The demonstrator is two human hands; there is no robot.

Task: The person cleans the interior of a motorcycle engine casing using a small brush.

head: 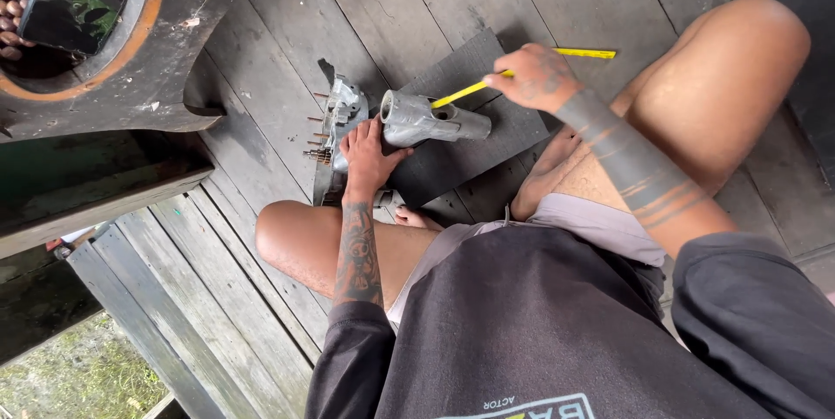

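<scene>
Two hands at work: left hand (365,156) pressed flat, fingers spread, on metal casting (344,119); right hand (537,78) pinched yellow rod (461,93), tip in tube (426,120) on dark board (496,119), centre floor.

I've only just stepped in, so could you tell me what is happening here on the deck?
A person sits cross-legged on a wooden plank floor with grey metal engine parts on a dark mat in front of them. The left hand rests on a metal casing with studs, steadying it. The right hand holds a thin yellow tool whose tip is poked into the open end of a grey metal cylinder part lying on the mat.
</scene>
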